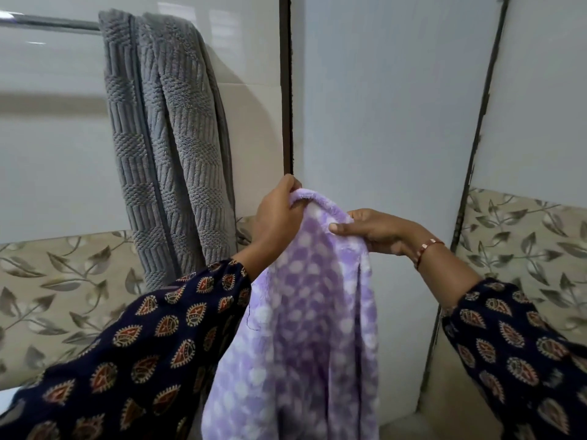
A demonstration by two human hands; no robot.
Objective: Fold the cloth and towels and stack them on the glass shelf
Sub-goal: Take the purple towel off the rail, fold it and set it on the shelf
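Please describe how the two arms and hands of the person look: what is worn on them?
Both arms wear long, loose sleeves of dark navy fabric, printed with leaf-shaped motifs in rust red outlined in tan. The sleeves end before the wrists. The left hand is bare, with no ring or band visible. The right hand has a thin reddish-brown bracelet around the wrist.

Support: chrome towel rail (47,22), wall-mounted, upper left.
Hung over it: grey ribbed towel (165,138), draped in folds.

Two towels: one grey ribbed towel (168,138) over one metal rail (47,22), one lilac dotted towel (305,312). Two hands: left hand (279,214), right hand (371,230). One bracelet (427,247).
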